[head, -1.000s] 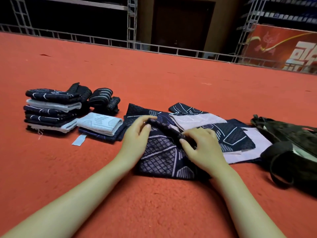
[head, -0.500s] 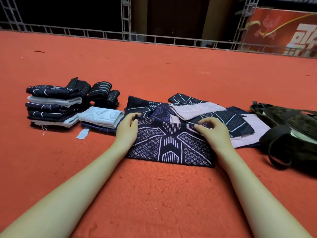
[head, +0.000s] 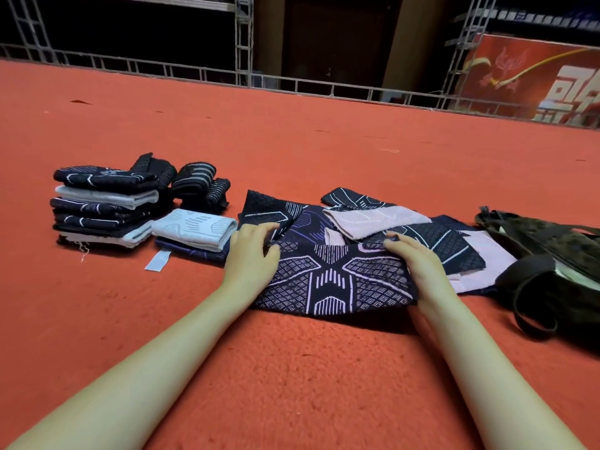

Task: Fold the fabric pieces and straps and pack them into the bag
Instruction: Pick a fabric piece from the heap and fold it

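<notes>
At about two o'clock, beyond the railing, a red banner (head: 532,79) carries large white characters along its lower right part, cut off by the picture's edge and too blurred to read. A small pale label (head: 158,260) on the red floor at about nine o'clock shows no legible print. Nothing else bears writing.

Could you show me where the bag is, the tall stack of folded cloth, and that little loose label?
bag (head: 558,251): head view, dark top panel.
stack of folded cloth (head: 104,206): head view, middle layers.
loose label (head: 157,260): head view, its centre.
</notes>
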`<state>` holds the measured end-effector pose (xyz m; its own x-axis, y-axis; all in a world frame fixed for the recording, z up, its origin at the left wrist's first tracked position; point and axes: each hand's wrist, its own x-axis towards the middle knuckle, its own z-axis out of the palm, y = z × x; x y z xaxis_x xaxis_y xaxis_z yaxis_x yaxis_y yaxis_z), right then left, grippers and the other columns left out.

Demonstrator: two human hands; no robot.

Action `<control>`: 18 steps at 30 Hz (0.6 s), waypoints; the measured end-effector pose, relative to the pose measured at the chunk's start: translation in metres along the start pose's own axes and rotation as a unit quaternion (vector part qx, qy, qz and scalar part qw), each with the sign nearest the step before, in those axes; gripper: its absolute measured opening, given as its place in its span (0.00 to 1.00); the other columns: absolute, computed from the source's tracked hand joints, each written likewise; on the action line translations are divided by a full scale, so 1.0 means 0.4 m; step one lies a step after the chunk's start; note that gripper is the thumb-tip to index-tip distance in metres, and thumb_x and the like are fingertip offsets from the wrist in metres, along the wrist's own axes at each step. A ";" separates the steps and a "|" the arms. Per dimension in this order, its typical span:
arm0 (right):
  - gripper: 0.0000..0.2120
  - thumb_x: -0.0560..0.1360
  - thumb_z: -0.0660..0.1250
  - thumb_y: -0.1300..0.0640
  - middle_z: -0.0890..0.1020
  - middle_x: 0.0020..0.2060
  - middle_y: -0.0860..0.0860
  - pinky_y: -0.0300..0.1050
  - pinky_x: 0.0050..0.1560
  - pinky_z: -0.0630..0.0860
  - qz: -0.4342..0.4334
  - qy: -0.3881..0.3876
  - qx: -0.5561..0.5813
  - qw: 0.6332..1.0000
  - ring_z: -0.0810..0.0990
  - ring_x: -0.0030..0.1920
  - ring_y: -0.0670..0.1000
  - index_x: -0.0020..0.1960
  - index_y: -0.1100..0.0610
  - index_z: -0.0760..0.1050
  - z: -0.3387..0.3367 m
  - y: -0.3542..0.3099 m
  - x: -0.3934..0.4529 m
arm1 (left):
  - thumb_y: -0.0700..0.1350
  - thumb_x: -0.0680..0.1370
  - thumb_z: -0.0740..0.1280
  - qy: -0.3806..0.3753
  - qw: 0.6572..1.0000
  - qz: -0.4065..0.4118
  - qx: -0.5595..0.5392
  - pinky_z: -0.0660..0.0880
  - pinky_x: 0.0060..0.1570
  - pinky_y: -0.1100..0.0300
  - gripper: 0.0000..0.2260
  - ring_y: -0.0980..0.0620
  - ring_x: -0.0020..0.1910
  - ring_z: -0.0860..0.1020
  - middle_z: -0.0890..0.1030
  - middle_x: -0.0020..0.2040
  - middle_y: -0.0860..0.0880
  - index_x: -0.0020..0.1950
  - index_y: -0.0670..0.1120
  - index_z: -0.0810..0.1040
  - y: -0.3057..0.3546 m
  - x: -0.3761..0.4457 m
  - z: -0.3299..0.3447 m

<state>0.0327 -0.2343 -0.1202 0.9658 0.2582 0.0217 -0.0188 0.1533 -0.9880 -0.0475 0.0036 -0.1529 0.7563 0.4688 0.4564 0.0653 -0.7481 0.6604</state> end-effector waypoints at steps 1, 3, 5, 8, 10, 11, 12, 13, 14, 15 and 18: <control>0.11 0.71 0.69 0.58 0.83 0.44 0.59 0.49 0.49 0.77 0.013 -0.030 0.054 0.998 0.82 0.42 0.55 0.52 0.59 0.79 0.007 -0.004 -0.002 | 0.40 0.75 0.64 -0.004 1.000 0.019 0.001 0.66 0.62 0.56 0.16 0.47 0.59 0.70 0.74 0.56 0.46 0.63 0.49 0.75 0.008 -0.005 0.002; 0.14 0.69 0.68 0.55 0.82 0.38 0.57 0.40 0.37 0.76 0.030 -0.089 0.097 0.991 0.80 0.34 0.50 0.53 0.59 0.76 0.028 -0.006 -0.012 | 0.40 0.76 0.64 -0.032 0.998 0.047 -0.024 0.68 0.58 0.58 0.15 0.50 0.55 0.73 0.74 0.53 0.48 0.61 0.49 0.77 0.025 -0.017 0.009; 0.11 0.73 0.66 0.61 0.83 0.39 0.53 0.37 0.36 0.75 0.002 -0.126 0.022 0.992 0.79 0.36 0.49 0.55 0.56 0.78 0.054 0.002 -0.033 | 0.39 0.76 0.64 -0.072 0.994 0.061 -0.051 0.70 0.54 0.60 0.14 0.53 0.49 0.75 0.75 0.50 0.51 0.61 0.49 0.77 0.041 -0.031 0.019; 0.11 0.74 0.67 0.63 0.83 0.47 0.46 0.39 0.44 0.73 -0.131 -0.101 -0.248 0.954 0.79 0.48 0.45 0.52 0.49 0.81 0.068 0.040 -0.043 | 0.41 0.77 0.63 -0.099 0.991 0.074 -0.058 0.71 0.52 0.60 0.14 0.55 0.48 0.77 0.80 0.47 0.55 0.62 0.50 0.76 0.049 -0.038 0.028; 0.13 0.72 0.70 0.59 0.77 0.50 0.44 0.38 0.54 0.67 -0.229 -0.075 -0.440 0.865 0.73 0.54 0.44 0.55 0.47 0.79 0.064 0.062 -0.030 | 0.41 0.77 0.62 -0.104 0.989 0.065 -0.079 0.72 0.52 0.59 0.14 0.56 0.48 0.78 0.81 0.45 0.56 0.62 0.50 0.76 0.049 -0.036 0.027; 0.16 0.71 0.71 0.56 0.74 0.52 0.45 0.38 0.57 0.66 -0.236 -0.068 -0.480 0.842 0.71 0.57 0.45 0.58 0.47 0.77 0.061 0.071 -0.023 | 0.41 0.78 0.62 -0.106 0.989 0.062 -0.083 0.72 0.52 0.59 0.14 0.56 0.48 0.78 0.82 0.44 0.56 0.62 0.50 0.76 0.050 -0.035 0.027; 0.20 0.70 0.72 0.54 0.72 0.54 0.46 0.40 0.58 0.68 -0.216 -0.060 -0.477 0.850 0.71 0.57 0.45 0.61 0.47 0.75 0.060 0.073 -0.021 | 0.40 0.78 0.62 -0.108 0.989 0.060 -0.084 0.72 0.52 0.59 0.14 0.56 0.47 0.78 0.82 0.43 0.57 0.62 0.50 0.75 0.049 -0.035 0.027; 0.22 0.70 0.73 0.53 0.72 0.55 0.47 0.40 0.57 0.70 -0.188 -0.051 -0.443 0.875 0.72 0.56 0.45 0.63 0.48 0.74 0.062 0.073 -0.022 | 0.40 0.78 0.62 -0.110 0.988 0.061 -0.084 0.72 0.51 0.59 0.14 0.56 0.47 0.78 0.82 0.43 0.57 0.62 0.51 0.75 0.049 -0.036 0.028; 0.22 0.70 0.73 0.54 0.72 0.55 0.48 0.37 0.54 0.72 -0.172 -0.040 -0.403 0.898 0.74 0.54 0.44 0.63 0.49 0.74 0.064 0.073 -0.023 | 0.41 0.78 0.61 -0.113 0.988 0.061 -0.084 0.72 0.51 0.58 0.15 0.56 0.46 0.78 0.82 0.42 0.58 0.63 0.51 0.75 0.049 -0.037 0.028; 0.21 0.70 0.73 0.55 0.73 0.55 0.49 0.33 0.50 0.72 -0.173 -0.031 -0.372 0.911 0.75 0.52 0.44 0.62 0.49 0.74 0.070 0.072 -0.026 | 0.41 0.78 0.61 -0.115 0.988 0.062 -0.085 0.72 0.52 0.58 0.15 0.57 0.46 0.78 0.82 0.42 0.58 0.63 0.51 0.75 0.050 -0.038 0.028; 0.18 0.71 0.72 0.60 0.75 0.53 0.49 0.27 0.46 0.72 -0.219 -0.030 -0.343 0.913 0.76 0.50 0.41 0.59 0.50 0.76 0.083 0.065 -0.036 | 0.43 0.78 0.61 -0.118 0.987 0.058 -0.095 0.72 0.54 0.57 0.14 0.57 0.47 0.78 0.82 0.42 0.57 0.64 0.52 0.74 0.049 -0.038 0.031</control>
<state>0.0096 -0.2025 -0.1411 0.8255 0.3709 0.4255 0.5520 -0.3728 -0.7459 -0.0495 -0.0240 -0.1542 0.8831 0.2466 0.3991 -0.1369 -0.6783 0.7219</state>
